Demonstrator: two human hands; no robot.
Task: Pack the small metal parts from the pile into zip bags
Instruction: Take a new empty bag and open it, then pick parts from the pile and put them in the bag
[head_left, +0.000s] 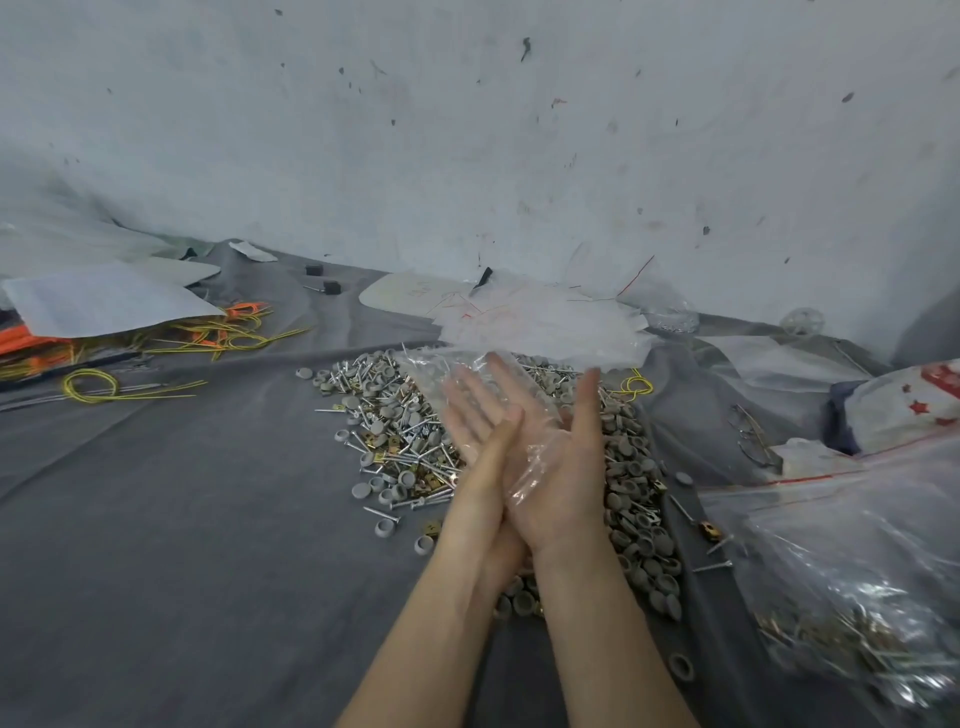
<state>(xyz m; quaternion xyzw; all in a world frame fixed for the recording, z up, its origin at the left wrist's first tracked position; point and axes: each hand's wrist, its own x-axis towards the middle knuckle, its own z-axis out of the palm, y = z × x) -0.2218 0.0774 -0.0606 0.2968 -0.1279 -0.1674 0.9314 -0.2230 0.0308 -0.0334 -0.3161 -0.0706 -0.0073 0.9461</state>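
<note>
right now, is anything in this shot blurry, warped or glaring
Head view: wide-angle warp bows the base of the wall; the light is soft and even, with faint shadows. Head view: the pile is sharp, the clear bag between the left hand and right hand looks hazy, and the filled bag at lower right is blurred, with small bright glints.

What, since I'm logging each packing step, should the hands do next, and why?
Probably rub the palms together to part the mouth of the zip bag: it lies flat and empty between the left hand and right hand, fingers straight, over the pile.
</note>
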